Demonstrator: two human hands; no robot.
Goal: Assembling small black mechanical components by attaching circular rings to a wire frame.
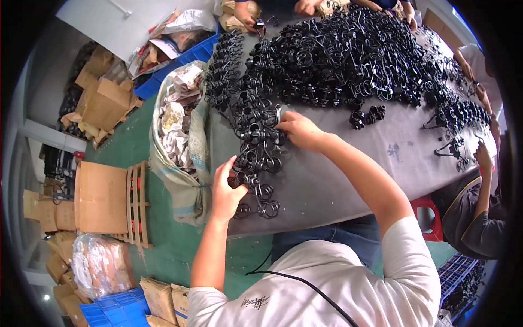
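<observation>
- Left hand [227, 191]: thumb and forefinger spread apart at the left side of the clustered parts, black part between or just behind them; cannot tell whether it has firm hold.
- Right hand [294, 129]: fingers bent, tips drawn close together at the right side of the same row; grip partly hidden, cannot tell what is held. A small pale metal piece [278, 111] shows just beyond the fingertips.
- Row of black clamp-like parts [256, 143]: lies between the hands, left of the right hand, right of the left hand. Long axis runs near to far, along the left side of the bench [316, 188].
- Left hand is nearer the row's near end; right hand sits farther along it. Looped black pieces [268, 208] lie nearest the bench's near edge.
- Second row [224, 57] farther off, by the left edge.
- Large black heap [343, 54] far and right; a few loose parts [358, 117] just off its near side.
- Left of bench: woven sack [199, 136] with crumpled paper.
- Co-worker's hand [482, 156] at the right side, well apart.
</observation>
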